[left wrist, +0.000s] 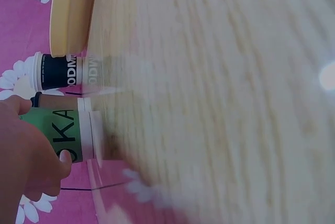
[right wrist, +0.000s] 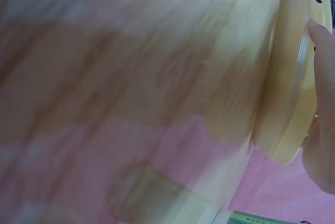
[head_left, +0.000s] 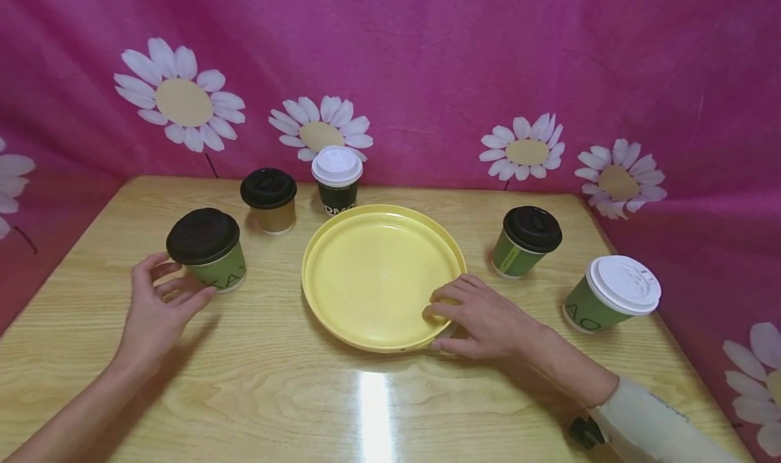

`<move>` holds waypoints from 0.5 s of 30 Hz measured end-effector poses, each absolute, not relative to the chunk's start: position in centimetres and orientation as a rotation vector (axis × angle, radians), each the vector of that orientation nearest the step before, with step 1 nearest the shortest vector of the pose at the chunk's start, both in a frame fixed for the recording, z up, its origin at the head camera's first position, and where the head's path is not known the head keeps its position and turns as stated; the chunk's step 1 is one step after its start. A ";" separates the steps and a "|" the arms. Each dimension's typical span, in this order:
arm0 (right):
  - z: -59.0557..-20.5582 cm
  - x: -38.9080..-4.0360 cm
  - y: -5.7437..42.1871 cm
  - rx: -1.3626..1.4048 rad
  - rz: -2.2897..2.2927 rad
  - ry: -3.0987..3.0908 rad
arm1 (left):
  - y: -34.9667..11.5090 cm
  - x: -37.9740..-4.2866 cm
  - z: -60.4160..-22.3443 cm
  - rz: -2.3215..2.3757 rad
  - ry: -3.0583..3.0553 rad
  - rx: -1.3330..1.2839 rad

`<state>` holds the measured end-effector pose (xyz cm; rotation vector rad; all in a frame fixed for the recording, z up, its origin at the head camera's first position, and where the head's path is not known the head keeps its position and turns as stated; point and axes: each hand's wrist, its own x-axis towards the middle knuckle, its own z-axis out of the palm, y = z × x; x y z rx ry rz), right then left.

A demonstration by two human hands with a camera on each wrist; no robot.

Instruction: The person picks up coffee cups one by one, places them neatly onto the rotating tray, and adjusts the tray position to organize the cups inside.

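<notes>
A green paper cup with a black lid (head_left: 219, 270) stands at the left of the table. My left hand (head_left: 160, 300) holds it from its left side, the thumb low on the front and the fingers curved beside it under the lid. In the left wrist view the green cup (left wrist: 58, 130) shows its printed letters, with the thumb over its side. The round yellow tray (head_left: 381, 280) lies mid-table. My right hand (head_left: 478, 317) grips its near right rim, fingers bent over the inside and thumb against the outer wall. In the right wrist view the thumb presses the tray's side wall (right wrist: 288, 77).
Behind the left cup stand a brown cup with a black lid (head_left: 276, 217) and a black cup with a white lid (head_left: 337, 195). Right of the tray are a green cup with a black lid (head_left: 515, 254) and a green cup with a white lid (head_left: 592, 307). A pink flowered curtain (head_left: 421, 76) hangs behind.
</notes>
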<state>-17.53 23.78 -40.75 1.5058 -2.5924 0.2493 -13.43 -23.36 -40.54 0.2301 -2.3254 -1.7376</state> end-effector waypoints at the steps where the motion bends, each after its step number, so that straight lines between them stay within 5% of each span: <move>1: -40.8 -17.5 23.8 1.506 0.255 -2.590 | -23.4 -13.5 -40.5 -1.735 -2.335 0.227; 15: -40.8 -17.4 23.8 1.500 0.282 -2.600 | -23.9 -14.1 -40.6 -1.780 -2.361 0.190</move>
